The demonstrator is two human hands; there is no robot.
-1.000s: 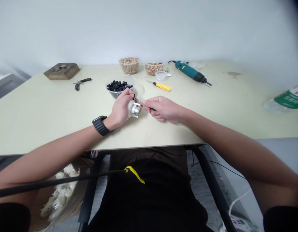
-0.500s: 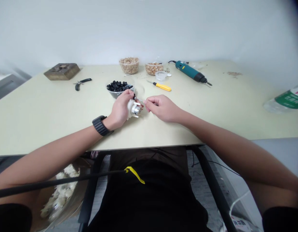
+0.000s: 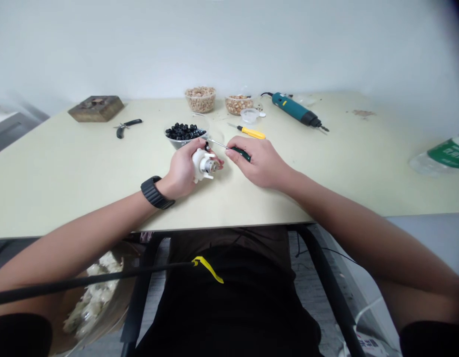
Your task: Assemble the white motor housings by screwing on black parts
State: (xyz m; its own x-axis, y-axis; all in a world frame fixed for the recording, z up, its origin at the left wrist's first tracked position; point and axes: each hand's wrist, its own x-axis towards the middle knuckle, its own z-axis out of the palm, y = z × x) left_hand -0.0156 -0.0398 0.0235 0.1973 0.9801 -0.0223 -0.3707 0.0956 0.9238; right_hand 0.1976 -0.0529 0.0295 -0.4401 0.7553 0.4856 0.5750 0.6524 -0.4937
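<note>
My left hand (image 3: 183,173) is shut around a white plastic housing with a metal end (image 3: 204,165), which it holds just above the pale tabletop (image 3: 73,183). A small black piece (image 3: 206,146) sits at the top of that housing, by my left fingertips. My right hand (image 3: 259,161) grips a green-handled small screwdriver (image 3: 241,153). Its thin steel shaft points left, and its tip comes close to the black piece. Whether they touch is too small to tell.
Behind my hands stands a glass bowl of black pieces (image 3: 185,134). Farther back are two bowls of tan granules (image 3: 200,99), a yellow-handled screwdriver (image 3: 252,132), a teal electric screwdriver (image 3: 294,109), pliers (image 3: 126,127) and a wooden block (image 3: 96,109). A plastic bottle (image 3: 445,156) lies at right.
My right hand has drawn back to the right and up the table, showing more of the green handle and shaft. The white housing has turned slightly in my left hand.
</note>
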